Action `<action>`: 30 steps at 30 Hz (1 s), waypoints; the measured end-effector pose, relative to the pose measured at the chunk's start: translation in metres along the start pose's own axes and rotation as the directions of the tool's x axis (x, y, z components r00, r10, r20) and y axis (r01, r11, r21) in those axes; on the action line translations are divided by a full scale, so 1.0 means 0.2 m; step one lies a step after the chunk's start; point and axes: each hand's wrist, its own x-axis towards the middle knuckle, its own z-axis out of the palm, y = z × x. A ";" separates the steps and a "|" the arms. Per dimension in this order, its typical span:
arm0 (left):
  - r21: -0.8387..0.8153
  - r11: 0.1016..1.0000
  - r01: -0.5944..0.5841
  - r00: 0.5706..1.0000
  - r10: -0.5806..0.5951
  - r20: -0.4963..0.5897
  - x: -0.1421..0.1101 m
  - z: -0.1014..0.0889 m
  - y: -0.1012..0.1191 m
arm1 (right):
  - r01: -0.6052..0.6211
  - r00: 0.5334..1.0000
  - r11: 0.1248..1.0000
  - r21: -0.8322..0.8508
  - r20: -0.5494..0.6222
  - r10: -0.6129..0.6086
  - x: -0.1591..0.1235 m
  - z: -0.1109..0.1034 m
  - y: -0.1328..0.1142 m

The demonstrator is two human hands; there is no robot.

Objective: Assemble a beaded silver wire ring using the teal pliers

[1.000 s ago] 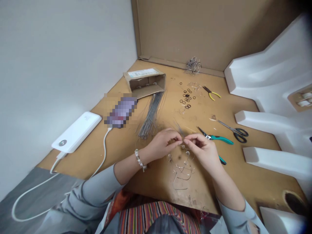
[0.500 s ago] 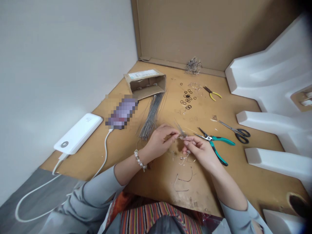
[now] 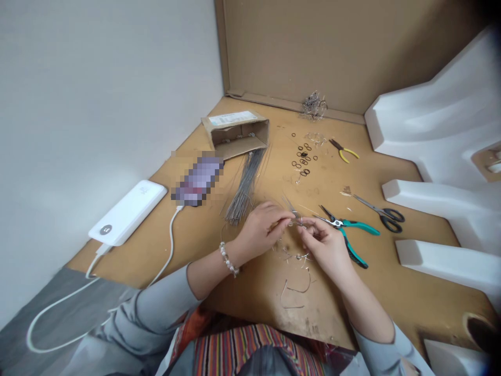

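Observation:
My left hand (image 3: 266, 227), with a beaded bracelet at the wrist, pinches a thin wire (image 3: 293, 222) between thumb and fingers. Close against it, my right hand (image 3: 323, 240) is closed on the same small piece of bent wire. The exact shape between the fingertips is too fine to make out. Below the hands lie small curled wire pieces (image 3: 301, 256) and two longer bent wires (image 3: 293, 307). Teal-handled long-nose pliers (image 3: 352, 225) rest open just right of my right hand. A bundle of straight grey wires (image 3: 245, 193) lies beyond my left hand, partly under an open cardboard box.
The cardboard box (image 3: 238, 133) stands behind the wire bundle. Several black rings (image 3: 304, 159), yellow-handled pliers (image 3: 344, 151) and scissors (image 3: 381, 211) lie farther right. A tangled wire heap (image 3: 314, 106) sits at the back. A white power bank (image 3: 129, 211) and a cabled phone are left; white foam (image 3: 426, 196) borders the right.
The fingers of both hands have shifted slightly around the wire, and the right hand's fingers are drawn in more. The whole view has moved a little; the tools stay where they were.

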 end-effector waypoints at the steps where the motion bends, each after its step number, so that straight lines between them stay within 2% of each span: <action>1: 0.009 1.000 -0.001 1.000 0.001 0.001 0.00 0.00 0.00 | 0.008 1.000 1.000 0.004 -0.018 -0.008 0.00 0.00 0.00; 7: 0.048 0.998 -0.032 0.999 0.033 -0.005 0.00 0.00 0.01 | 0.049 0.995 0.998 0.028 -0.094 -0.046 0.00 0.02 0.00; 13: 0.082 0.996 -0.039 0.999 0.038 0.013 -0.01 0.01 0.01 | 0.080 0.980 0.993 -0.088 -0.173 -0.094 -0.01 0.03 -0.03; 18: 0.115 0.992 -0.059 0.998 0.055 0.035 -0.01 0.02 0.01 | 0.093 0.974 0.985 -0.145 -0.191 -0.120 -0.02 0.04 -0.04; 25: 0.147 0.986 -0.082 0.989 0.063 0.131 -0.01 0.00 0.01 | 0.096 0.967 0.977 -0.189 -0.215 -0.136 -0.02 0.04 -0.04; 30: 0.131 0.989 -0.064 0.990 0.046 0.135 -0.01 0.00 0.02 | 0.107 0.983 0.982 -0.153 -0.130 -0.128 -0.02 0.03 -0.04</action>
